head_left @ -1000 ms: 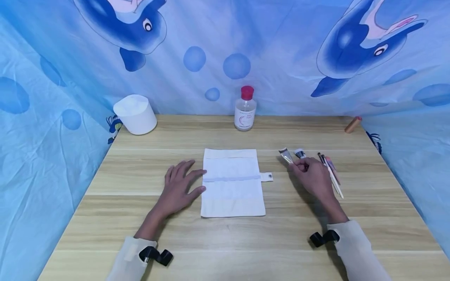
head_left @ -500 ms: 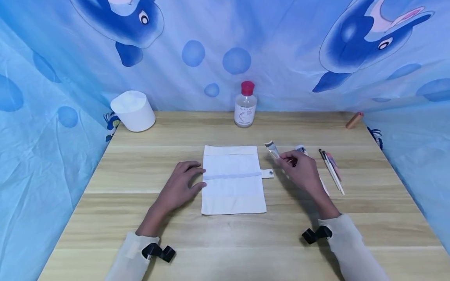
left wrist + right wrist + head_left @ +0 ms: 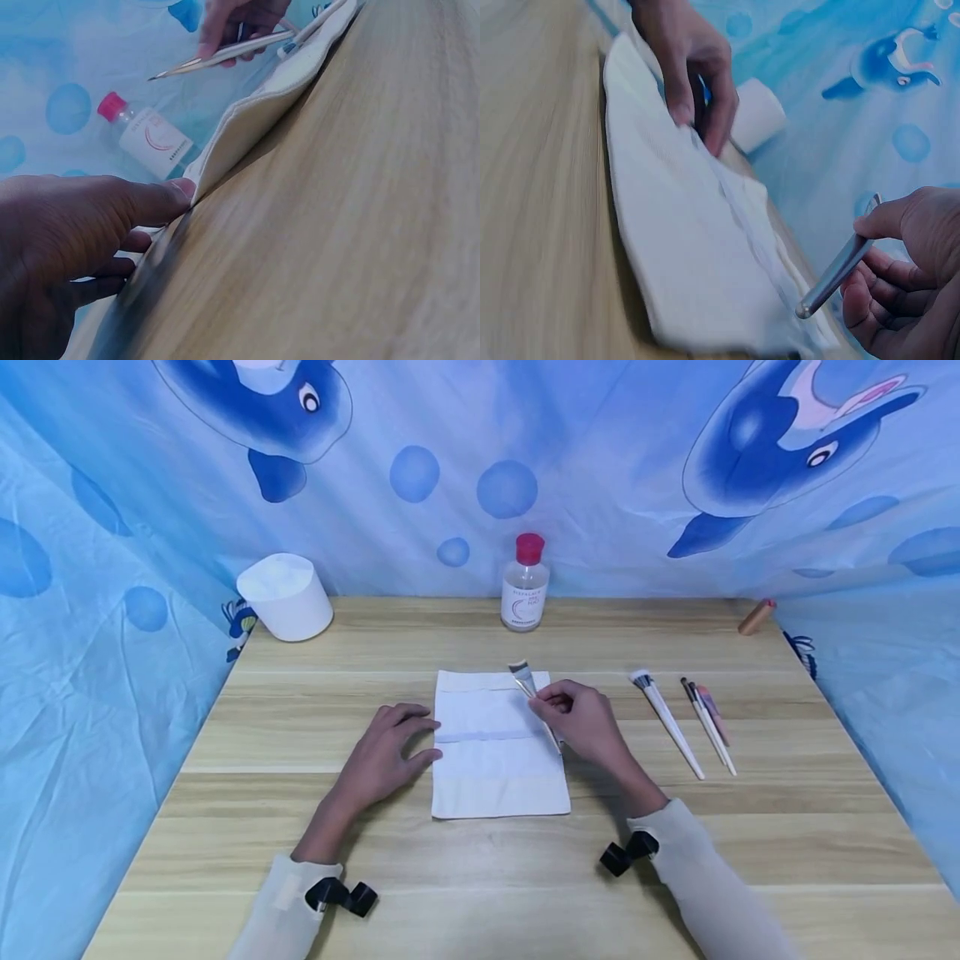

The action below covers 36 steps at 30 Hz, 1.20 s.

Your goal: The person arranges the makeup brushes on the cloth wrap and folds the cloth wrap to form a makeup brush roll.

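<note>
Our right hand (image 3: 581,722) pinches a flat brush (image 3: 531,691) over the cloth roll (image 3: 495,747); left hand (image 3: 386,756) fingers press its edge; slotting needs careful aim.

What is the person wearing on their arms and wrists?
Both arms wear long, pale cream sleeves that end at the wrists. The left hand and right hand are bare: no gloves, and no rings or watch that can be made out. A small black clip-like mount sits on the left sleeve by the wrist, and a matching black one on the right sleeve.
</note>
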Motion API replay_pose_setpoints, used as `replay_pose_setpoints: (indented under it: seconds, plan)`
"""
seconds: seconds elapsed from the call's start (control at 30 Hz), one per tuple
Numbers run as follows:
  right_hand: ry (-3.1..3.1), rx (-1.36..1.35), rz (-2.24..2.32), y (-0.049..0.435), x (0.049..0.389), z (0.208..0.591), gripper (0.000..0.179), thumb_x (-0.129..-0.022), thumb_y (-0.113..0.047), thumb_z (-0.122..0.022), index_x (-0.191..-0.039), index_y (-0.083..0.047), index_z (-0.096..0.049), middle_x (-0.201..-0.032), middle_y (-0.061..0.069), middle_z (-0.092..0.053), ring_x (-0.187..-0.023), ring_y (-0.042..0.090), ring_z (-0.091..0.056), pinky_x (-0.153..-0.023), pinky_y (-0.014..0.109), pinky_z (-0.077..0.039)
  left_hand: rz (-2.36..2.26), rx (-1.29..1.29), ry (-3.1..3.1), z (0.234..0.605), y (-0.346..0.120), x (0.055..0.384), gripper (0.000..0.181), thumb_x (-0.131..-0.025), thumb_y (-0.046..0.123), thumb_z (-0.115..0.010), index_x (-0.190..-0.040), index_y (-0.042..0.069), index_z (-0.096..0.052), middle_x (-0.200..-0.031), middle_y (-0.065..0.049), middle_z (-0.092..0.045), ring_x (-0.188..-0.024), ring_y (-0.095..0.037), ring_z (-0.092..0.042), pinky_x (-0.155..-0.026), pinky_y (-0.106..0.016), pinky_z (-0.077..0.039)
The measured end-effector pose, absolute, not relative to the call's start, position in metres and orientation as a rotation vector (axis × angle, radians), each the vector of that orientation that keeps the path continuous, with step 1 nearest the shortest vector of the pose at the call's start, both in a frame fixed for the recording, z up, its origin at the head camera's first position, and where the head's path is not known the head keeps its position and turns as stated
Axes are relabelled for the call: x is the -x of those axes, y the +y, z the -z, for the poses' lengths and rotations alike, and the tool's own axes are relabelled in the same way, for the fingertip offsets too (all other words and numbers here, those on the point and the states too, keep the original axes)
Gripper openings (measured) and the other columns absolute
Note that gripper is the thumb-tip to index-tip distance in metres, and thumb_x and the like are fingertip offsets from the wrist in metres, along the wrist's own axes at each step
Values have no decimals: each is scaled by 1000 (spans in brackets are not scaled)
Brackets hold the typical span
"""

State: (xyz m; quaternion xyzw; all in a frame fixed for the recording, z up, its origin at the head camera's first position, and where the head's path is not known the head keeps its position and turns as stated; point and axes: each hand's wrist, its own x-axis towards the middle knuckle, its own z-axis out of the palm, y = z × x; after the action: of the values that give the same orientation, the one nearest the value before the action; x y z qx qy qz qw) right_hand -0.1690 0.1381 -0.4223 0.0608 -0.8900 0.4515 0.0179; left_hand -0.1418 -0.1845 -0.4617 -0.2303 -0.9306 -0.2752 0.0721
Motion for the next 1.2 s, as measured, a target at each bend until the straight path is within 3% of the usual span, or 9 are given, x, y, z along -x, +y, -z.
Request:
replay_pose_setpoints:
  seconds: [0.27, 0.53, 0.77, 0.97, 1.2]
  plan:
    - [-2706, -212, -1740, 85, 190, 432, 23, -90, -34, -77, -97, -12, -71, -87, 3, -68, -79, 16, -62, -64, 28, -50, 835, 670, -2808, 462, -187, 141, 41, -88, 38, -79, -123, 16, -71, -137, -3, -56, -120, -24, -46, -98, -43, -42]
    - [-2601, -223, -2018, 46, 203, 440, 30, -90, -28, -78, -110, -7, -70, -92, 7, -69, -76, 17, -66, -67, 35, -58, 837, 672, -2807, 468, -187, 138, 42, -88, 40, -78, -124, 18, -71, -138, -2, -56, -119, -22, -46, -97, -42, -43]
    - [-2570, -314, -2066, 36, 209, 438, 27, -90, -31, -78, -99, -7, -69, -84, 7, -69, -68, 20, -65, -68, 41, -57, 829, 689, -2783, 467, -184, 141, 42, -89, 40, -78, -124, 17, -71, -138, -2, -56, -119, -21, -46, -99, -40, -42]
    - [-2554, -328, -2131, 35, 213, 435, 27, -94, -32, -74, -97, -5, -70, -80, 10, -69, -69, 21, -66, -71, 43, -57, 831, 701, -2776, 464, -185, 144, 43, -88, 39, -78, -124, 16, -71, -139, -3, -56, -120, -22, -46, -99, -41, -41]
    - [-2595, -323, -2019, 33, 223, 437, 25, -93, -33, -74, -93, -8, -72, -76, 7, -70, -67, 19, -67, -67, 33, -54, 843, 696, -2781, 466, -185, 144, 42, -88, 38, -78, -123, 16, -71, -139, -3, -56, -120, -23, -46, -99, -42, -41]
